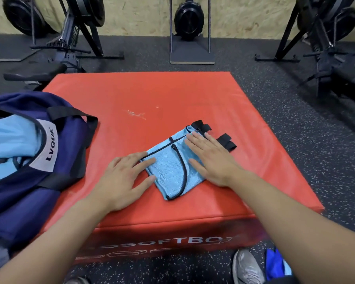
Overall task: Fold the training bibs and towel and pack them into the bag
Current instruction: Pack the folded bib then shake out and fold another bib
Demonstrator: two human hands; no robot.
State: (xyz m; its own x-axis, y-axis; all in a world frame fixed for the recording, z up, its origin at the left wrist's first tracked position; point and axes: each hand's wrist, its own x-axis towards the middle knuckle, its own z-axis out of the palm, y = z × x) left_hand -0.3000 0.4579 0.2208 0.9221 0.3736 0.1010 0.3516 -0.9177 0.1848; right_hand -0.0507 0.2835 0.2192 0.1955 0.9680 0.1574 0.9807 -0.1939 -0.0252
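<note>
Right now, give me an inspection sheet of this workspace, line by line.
Surface: red soft box, a pale scuff mark near its middle.
Job's things: folded light blue bib with black trim lying flat on the box; navy bag open at the box's left edge, light blue fabric already inside.
Clutter: blue item on the floor beside a grey shoe.
Hands: left hand and right hand both flat, pressing on the bib.
Cables: nothing seen.
Surroundings: speckled rubber floor, black gym machines, board wall behind.
</note>
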